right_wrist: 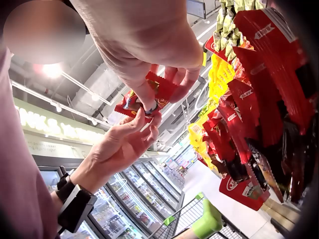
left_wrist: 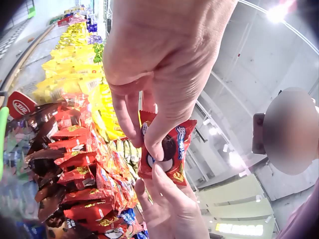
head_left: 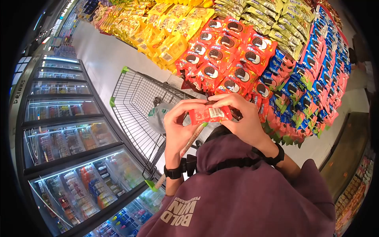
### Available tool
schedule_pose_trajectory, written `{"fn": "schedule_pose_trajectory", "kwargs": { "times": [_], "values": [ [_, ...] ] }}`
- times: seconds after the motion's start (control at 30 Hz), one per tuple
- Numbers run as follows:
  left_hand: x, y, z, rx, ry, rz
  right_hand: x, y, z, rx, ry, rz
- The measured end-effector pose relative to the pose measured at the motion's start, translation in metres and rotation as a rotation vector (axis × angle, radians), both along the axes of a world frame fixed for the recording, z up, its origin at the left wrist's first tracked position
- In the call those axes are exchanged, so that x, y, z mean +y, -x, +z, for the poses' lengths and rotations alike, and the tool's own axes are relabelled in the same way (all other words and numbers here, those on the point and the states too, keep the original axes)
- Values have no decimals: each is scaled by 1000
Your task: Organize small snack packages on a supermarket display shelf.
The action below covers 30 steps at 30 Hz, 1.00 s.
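Note:
Both hands are raised in front of the chest with a small red cookie packet [head_left: 209,115] between them. My left hand [head_left: 178,121] pinches one end of it, thumb against the wrapper. The other end is held by my right hand [head_left: 245,120]. A barcode faces up in the head view; in the left wrist view, a dark cookie with white cream is printed on the packet's other face [left_wrist: 185,144], partly covered by the thumbs. Just beyond the hands lies a pile of similar red cookie packets [head_left: 233,55] on the display.
A wire shopping cart [head_left: 138,102] with green corners stands ahead and to the left, a clear plastic bag [head_left: 158,117] at its near side. Yellow bags [head_left: 171,47], green packets [head_left: 292,27] and blue packets [head_left: 302,91] fill the display. Glass-topped freezers [head_left: 90,181] line the left.

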<state>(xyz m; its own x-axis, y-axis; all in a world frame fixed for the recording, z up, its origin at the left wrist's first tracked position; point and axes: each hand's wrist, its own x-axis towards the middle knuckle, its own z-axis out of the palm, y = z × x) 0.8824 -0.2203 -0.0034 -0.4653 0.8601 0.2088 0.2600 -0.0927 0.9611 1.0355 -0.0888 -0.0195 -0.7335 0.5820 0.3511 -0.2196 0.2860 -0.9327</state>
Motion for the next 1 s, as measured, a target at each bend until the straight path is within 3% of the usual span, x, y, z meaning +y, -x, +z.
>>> {"fn": "schedule_pose_trajectory", "kwargs": {
  "times": [0.17, 0.4, 0.53, 0.67, 0.87, 1.0],
  "values": [
    [8, 17, -6, 12, -8, -49, 1, 9, 4, -38, -175, -107],
    [15, 29, -14, -60, 43, -105, -4, 17, -6, -50, -221, -184],
    [10, 33, -16, -164, 108, -44, -15, 19, 8, -259, 93, -150],
    [10, 29, -12, -309, 131, 19, -23, 32, -14, -88, 191, -160],
    [13, 30, -17, -328, 108, 58, -25, 31, -3, -129, 390, -149],
    [14, 36, -23, -361, 88, 65, -21, 28, 5, -164, -67, -282]
  ]
}}
